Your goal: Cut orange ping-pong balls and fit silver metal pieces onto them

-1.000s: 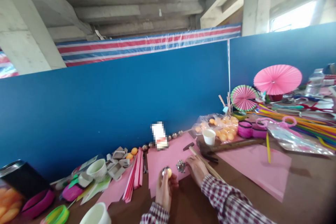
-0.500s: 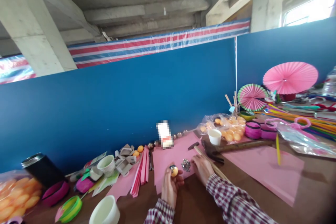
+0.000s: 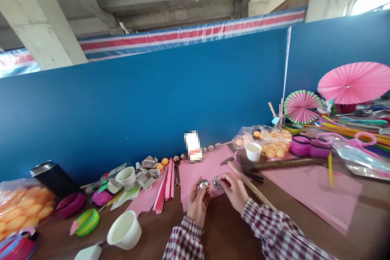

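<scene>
In my left hand (image 3: 197,202) is a small ball (image 3: 204,185), its visible side mostly covered with shiny silver pieces. The fingers and thumb are closed around it. Just to the right, a cluster of small silver mirror-like pieces (image 3: 217,182) lies on the pink sheet (image 3: 210,168). My right hand (image 3: 234,191) touches this cluster with thumb and forefinger pinched together; whether a single piece is between the fingertips is too small to make out. Behind the right hand a hammer (image 3: 248,180) lies with its wooden handle slanting under the wrist.
Along the blue partition (image 3: 152,97) stands a row of silver balls (image 3: 211,148). A white cup (image 3: 253,151) and a bag of orange balls (image 3: 276,146) are at right. Left are folded pink paper strips (image 3: 166,187), a white bowl (image 3: 124,230) and a black flask (image 3: 55,183).
My right hand has moved left onto the silver cluster and its fingers have pinched. The ball has turned in my left hand, showing more silver and less orange. The view has shifted slightly.
</scene>
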`<control>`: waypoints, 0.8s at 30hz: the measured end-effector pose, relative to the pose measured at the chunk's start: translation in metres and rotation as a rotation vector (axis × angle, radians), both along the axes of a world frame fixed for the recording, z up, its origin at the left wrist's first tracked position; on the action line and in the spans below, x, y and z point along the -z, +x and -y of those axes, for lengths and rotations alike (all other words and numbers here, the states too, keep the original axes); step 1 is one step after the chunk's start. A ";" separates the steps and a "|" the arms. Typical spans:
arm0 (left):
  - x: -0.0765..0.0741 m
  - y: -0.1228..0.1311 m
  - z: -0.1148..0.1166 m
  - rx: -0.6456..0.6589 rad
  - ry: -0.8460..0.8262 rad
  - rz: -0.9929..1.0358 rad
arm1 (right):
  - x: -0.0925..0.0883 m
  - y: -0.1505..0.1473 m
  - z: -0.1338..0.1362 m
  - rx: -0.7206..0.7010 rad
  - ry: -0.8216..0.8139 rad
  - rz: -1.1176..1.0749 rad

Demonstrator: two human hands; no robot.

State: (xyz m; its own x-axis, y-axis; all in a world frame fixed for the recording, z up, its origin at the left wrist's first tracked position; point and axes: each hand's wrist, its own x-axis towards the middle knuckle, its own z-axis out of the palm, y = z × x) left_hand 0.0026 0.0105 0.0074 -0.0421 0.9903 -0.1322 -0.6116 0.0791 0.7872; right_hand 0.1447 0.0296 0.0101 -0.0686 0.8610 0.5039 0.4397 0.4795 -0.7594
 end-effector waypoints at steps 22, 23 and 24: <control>-0.001 0.000 -0.001 0.016 0.025 -0.040 | -0.001 -0.009 0.003 -0.236 -0.278 -0.449; 0.000 0.000 -0.002 0.019 0.031 -0.042 | 0.000 -0.009 0.003 -0.240 -0.293 -0.469; 0.001 0.000 -0.002 0.022 0.034 -0.043 | 0.000 -0.009 0.003 -0.241 -0.311 -0.492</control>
